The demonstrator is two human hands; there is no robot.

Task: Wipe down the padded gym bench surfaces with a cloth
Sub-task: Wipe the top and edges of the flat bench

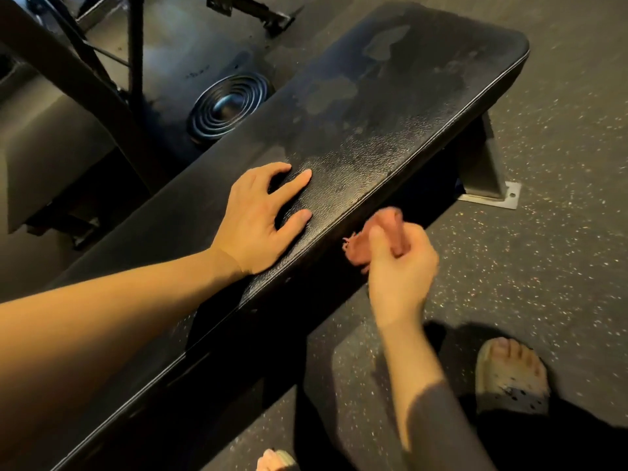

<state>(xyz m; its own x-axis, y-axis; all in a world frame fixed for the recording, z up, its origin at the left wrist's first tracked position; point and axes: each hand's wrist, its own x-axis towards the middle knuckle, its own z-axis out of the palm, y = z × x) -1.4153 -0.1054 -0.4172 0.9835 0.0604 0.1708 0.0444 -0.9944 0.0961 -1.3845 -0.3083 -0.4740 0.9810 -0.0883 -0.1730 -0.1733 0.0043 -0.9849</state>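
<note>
A long black padded gym bench [384, 107] runs diagonally from lower left to upper right, its top marked with damp and dull patches. My left hand [261, 219] rests flat on the pad's top, fingers spread. My right hand [399, 263] grips a small bunched reddish-pink cloth [356, 248] against the bench's near side edge, below the top seam. Most of the cloth is hidden in my fist.
A metal bench foot [492, 185] with a bolted plate stands on the speckled rubber floor [543, 266]. A black ribbed weight plate [227, 107] lies beyond the bench, beside a dark metal rack frame [132, 62]. My sandalled foot [509, 375] is at lower right.
</note>
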